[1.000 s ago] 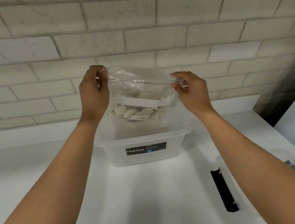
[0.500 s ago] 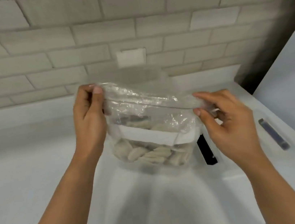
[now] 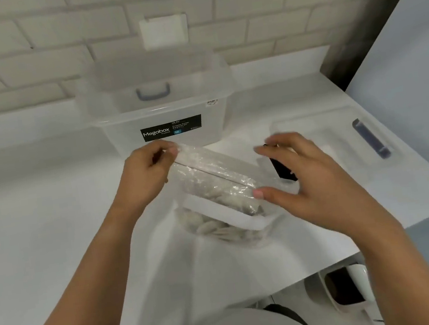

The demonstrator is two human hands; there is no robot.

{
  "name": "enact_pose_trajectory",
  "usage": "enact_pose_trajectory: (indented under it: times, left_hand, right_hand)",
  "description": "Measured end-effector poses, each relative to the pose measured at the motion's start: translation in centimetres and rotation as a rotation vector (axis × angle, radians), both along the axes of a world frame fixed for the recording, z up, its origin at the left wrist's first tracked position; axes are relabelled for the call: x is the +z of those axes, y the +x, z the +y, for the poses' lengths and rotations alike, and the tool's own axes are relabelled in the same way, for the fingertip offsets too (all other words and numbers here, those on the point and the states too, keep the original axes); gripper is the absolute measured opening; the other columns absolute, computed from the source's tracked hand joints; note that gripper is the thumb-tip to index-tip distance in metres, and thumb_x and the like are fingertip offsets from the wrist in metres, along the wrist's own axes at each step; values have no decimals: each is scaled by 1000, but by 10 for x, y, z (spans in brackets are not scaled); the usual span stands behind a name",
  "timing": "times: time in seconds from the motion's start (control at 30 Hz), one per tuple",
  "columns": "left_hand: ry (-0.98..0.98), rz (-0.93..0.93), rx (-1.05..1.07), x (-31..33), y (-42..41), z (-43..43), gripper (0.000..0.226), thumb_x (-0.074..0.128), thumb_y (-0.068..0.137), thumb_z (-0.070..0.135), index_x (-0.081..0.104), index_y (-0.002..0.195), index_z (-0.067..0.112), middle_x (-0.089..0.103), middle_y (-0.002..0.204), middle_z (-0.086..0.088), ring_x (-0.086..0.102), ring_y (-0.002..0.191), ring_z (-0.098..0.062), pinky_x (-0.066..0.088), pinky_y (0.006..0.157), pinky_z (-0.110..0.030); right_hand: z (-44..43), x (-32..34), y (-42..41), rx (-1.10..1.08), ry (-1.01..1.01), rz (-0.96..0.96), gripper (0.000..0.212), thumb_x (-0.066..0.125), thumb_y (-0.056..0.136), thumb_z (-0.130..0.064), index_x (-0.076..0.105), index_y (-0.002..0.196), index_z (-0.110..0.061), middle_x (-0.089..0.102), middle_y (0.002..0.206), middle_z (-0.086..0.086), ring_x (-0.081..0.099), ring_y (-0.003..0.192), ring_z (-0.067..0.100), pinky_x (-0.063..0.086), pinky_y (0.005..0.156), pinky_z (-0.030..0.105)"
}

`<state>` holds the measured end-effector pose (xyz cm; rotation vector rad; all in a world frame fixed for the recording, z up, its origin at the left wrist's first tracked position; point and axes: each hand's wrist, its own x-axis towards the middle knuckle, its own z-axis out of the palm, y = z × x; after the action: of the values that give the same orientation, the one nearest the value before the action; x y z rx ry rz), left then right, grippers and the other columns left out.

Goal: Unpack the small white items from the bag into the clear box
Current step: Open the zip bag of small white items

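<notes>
A clear zip bag (image 3: pixel 210 179) with a white label band sits low over the white table, in front of the clear box (image 3: pixel 162 114). Small white items (image 3: pixel 211 227) fill the bag's bottom. My left hand (image 3: pixel 144 180) pinches the bag's top left corner. My right hand (image 3: pixel 307 185) hovers at the bag's right end with fingers spread; its thumb touches the bag and the fingers stay off it. The box stands open near the wall, with a black Megabox label on its front.
The box's clear lid (image 3: pixel 325 133) lies to the right, with a dark blue latch (image 3: pixel 370 139) and a black latch (image 3: pixel 283 170) partly behind my right hand. The table (image 3: pixel 49 213) ends at the right and front edges. A white bin (image 3: pixel 347 289) stands on the floor below.
The bag has come down from above the box to just over the table in front of it. My right hand has let go of the bag's top right corner and opened.
</notes>
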<state>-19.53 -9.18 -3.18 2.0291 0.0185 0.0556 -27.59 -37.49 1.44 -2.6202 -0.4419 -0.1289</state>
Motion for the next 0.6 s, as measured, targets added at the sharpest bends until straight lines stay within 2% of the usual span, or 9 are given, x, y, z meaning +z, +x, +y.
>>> enact_pose_trajectory:
  times: [0.03,0.13,0.2,0.23,0.3,0.37,0.47,0.53,0.6]
  left_hand:
    - [-25,11,-36,6,4,-1,15,62,99,25,73,110,27,66,81,-2,59,64,-12,56,66,-27]
    - [-257,63,-69,23,14,-8,27,68,96,16,67,122,23,55,65,0,56,60,-14,56,65,-34]
    - [-445,92,-54,32,17,-18,33,71,94,18,62,126,17,58,68,-1,57,64,-14,56,65,-32]
    - [-531,110,-33,36,17,-23,38,73,93,23,59,127,14,63,73,-2,61,67,-16,57,67,-31]
    - [-659,125,34,41,8,-33,47,75,91,34,52,124,9,68,83,-5,65,73,-18,58,71,-31]
    - [-659,112,105,39,-9,-39,47,75,88,41,52,112,8,67,84,-5,65,74,-18,59,70,-33]
    - [-547,162,80,30,-38,-49,49,75,87,43,56,102,0,64,83,-8,66,72,-17,63,68,-38]
    - [-543,178,81,25,-45,-58,39,77,87,37,61,105,6,69,88,-8,70,75,-17,62,67,-36]
    - [-578,186,117,26,-42,-63,29,77,90,26,63,109,10,72,92,-10,73,78,-20,61,66,-34]
  right_hand:
    - [10,5,7,30,19,-26,68,64,86,-64,49,147,-37,36,149,-20,38,137,5,37,107,25]
    - [33,-2,31,113,-68,113,73,67,86,-63,40,150,-42,32,152,-22,40,136,7,41,105,30]
    - [41,-16,39,108,-139,110,63,67,91,-54,43,148,-40,42,146,-21,52,128,10,49,98,35]
    - [43,-23,40,91,-107,78,55,65,94,-48,48,145,-37,50,141,-19,57,121,11,52,94,37]
    - [46,-33,38,23,79,35,41,63,98,-41,57,137,-32,60,129,-18,63,104,7,52,90,33]
    - [50,-38,31,-73,248,42,31,60,100,-40,59,130,-32,62,121,-20,63,89,3,49,84,24]
    - [55,-41,18,-172,369,31,16,54,103,-39,57,116,-30,62,107,-21,63,88,1,44,76,11]
    - [59,-42,8,-142,372,-14,11,53,105,-35,59,109,-27,62,103,-19,61,89,2,45,76,13]
    - [59,-43,1,-76,352,2,17,51,106,-35,63,112,-25,63,106,-17,61,95,3,50,79,21]
